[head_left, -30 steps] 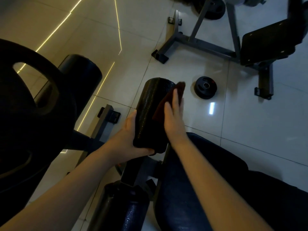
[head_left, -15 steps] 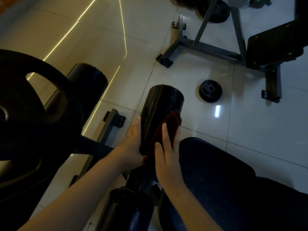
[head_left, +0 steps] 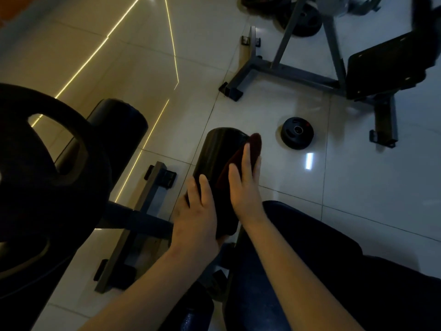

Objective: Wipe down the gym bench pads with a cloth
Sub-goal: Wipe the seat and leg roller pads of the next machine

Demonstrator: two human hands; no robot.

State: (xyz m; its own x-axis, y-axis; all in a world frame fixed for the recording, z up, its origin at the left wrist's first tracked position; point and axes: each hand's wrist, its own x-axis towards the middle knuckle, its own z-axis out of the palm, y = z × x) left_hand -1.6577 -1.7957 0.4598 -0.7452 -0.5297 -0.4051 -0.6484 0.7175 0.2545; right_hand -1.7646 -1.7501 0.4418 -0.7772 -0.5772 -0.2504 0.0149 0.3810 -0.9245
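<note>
Black cylindrical foam roller pad [head_left: 216, 154] sits just past the centre of my view, its far end pointing toward 12 o'clock and its near end toward me. A dark red cloth [head_left: 254, 143] is draped on its right flank, reaching up to the far end. My right hand [head_left: 245, 187] lies flat on that cloth, fingers straight and together, pressing it against the roller. My left hand [head_left: 198, 216] rests on the roller's near left side at about 7 o'clock from the cloth, fingers laid nearly straight along the foam; I cannot make out its thumb. At 4 o'clock from the roller spreads a dark blue padded seat [head_left: 310, 259], under my right forearm. At 9 o'clock a second black roller pad [head_left: 119, 120] stands well apart, partly behind a large black weight plate [head_left: 35, 175] that fills the left edge. A small black weight plate [head_left: 296, 136] lies on the glossy pale tiled floor [head_left: 358, 187] at 3 o'clock, near the roller but not touching it. A grey steel equipment frame [head_left: 274, 68] stands at 1 o'clock.
</note>
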